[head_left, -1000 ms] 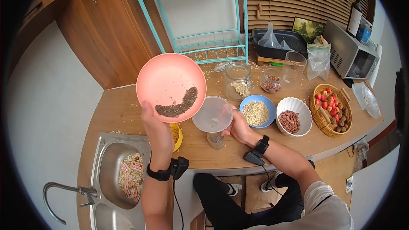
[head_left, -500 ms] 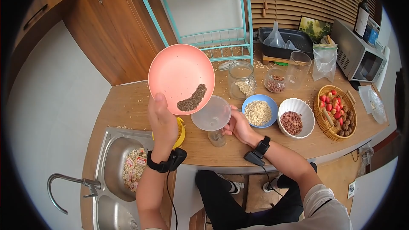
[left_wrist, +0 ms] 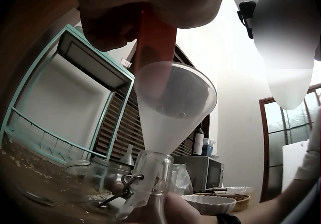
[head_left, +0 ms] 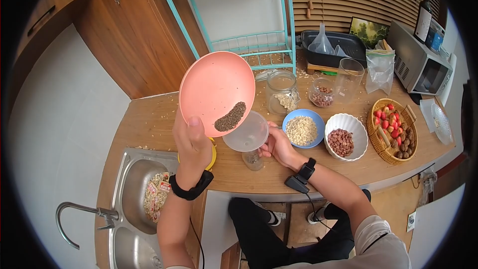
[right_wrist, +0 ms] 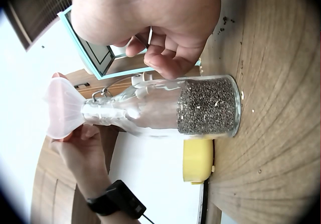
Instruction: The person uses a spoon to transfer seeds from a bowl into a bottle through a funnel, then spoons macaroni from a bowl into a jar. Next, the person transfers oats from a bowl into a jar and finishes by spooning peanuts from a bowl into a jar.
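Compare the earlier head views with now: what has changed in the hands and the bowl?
The left hand has brought the pink bowl rightward, further over the funnel, and tipped it more steeply. The dark seeds have gathered from a long arc into a shorter heap nearer the rim. No new hold or release shows. The right hand stays beside the funnel and glass bottle.

Salmon-pink bowl (head_left: pixel 214 84), dark speckled seeds (head_left: pixel 230 117), turquoise rack (head_left: pixel 292 20), blue oat bowl (head_left: pixel 319 141), white peanut bowl (head_left: pixel 359 142).
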Available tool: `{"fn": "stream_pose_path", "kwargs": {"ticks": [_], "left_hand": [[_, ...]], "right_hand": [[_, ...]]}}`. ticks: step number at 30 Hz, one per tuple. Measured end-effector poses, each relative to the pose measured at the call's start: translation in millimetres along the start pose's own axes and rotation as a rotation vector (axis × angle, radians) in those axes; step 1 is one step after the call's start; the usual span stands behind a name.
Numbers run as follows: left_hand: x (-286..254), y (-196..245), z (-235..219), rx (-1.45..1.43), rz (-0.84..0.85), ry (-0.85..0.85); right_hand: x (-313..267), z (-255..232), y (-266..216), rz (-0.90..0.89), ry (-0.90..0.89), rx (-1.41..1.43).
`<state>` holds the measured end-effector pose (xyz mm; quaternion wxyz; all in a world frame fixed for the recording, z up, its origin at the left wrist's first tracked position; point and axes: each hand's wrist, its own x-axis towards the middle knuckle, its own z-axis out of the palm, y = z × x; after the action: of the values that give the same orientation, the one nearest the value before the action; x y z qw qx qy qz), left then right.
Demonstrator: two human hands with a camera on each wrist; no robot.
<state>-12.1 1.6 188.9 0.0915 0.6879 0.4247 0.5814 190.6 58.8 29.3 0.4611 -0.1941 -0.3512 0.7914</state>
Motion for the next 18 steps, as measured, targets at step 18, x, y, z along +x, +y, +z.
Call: {"fn": "stream_pose_path", "kwargs": {"ticks": [18], "left_hand": [[4,8,2,0.228,0.25,-0.004]], "right_hand": [[-2,4,-2,0.007,0.026,0.024]]}}
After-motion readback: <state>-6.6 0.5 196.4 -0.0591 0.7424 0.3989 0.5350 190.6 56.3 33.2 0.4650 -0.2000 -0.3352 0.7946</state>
